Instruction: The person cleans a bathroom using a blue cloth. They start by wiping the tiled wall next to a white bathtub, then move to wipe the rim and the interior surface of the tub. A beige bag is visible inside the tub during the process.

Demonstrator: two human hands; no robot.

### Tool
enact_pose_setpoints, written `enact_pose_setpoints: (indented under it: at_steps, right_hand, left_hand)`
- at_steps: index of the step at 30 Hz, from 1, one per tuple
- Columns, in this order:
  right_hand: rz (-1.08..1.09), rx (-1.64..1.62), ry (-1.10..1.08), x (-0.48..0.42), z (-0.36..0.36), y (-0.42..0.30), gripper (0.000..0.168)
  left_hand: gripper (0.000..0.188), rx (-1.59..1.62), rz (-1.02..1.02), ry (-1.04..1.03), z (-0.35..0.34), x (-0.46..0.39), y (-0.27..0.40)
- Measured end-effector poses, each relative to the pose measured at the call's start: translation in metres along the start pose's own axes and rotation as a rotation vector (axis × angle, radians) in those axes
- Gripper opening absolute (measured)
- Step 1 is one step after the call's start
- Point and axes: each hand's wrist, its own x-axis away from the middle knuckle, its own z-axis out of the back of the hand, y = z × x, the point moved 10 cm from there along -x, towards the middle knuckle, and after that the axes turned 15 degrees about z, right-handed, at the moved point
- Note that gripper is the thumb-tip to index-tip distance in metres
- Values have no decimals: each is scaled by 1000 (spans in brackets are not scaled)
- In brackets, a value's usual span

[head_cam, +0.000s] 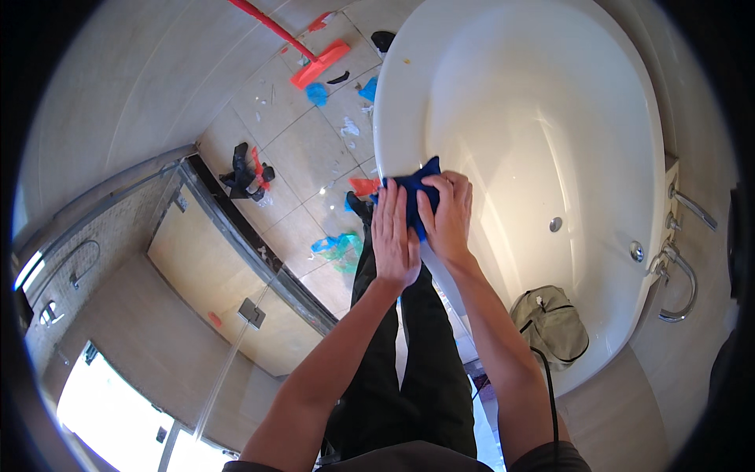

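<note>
A dark blue cloth (417, 197) lies bunched over the near-left rim of a white oval bathtub (407, 118). Both of my hands are on it. My left hand (394, 236) presses its left part against the rim, fingers straight and close together. With bent fingers, my right hand (451, 215) grips the right part of the cloth at the tub's inner edge. One corner of the cloth sticks up beyond my right fingers. Cloth under the palms is hidden.
A beige bag (551, 324) sits inside the tub's near end, by a black cable (548, 383). Chrome taps (678, 283) line the right side. On the tiled floor (301, 153) lie plastic scraps, black bags (242, 174) and a red broom (321, 64). A glass shower enclosure (236, 354) stands left.
</note>
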Motion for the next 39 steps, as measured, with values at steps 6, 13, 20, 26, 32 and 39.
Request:
enact_pose_setpoints:
  at_steps: [6,13,20,26,32,39]
  right_hand:
    - [-76,23,158,-70,-18,11,26]
    - [-126,86,376,-156,-13,45,24]
    - [-148,331,542,-237,25,90,22]
    - [-204,248,596,-242,30,107,15]
    - [-216,235,550,-245,27,108,16]
    - [-236,78,522,-222,9,93,21]
  left_hand:
    - [62,-1,-21,107,12,-97,21]
    - [57,-121,-205,82,12,-203,54]
    - [55,-186,-254,-22,-24,-305,105]
    - [55,-234,-255,-17,-38,-318,108]
    - [54,-238,-282,-39,-36,-321,108]
    - [55,-352,-388,46,-18,-290,99]
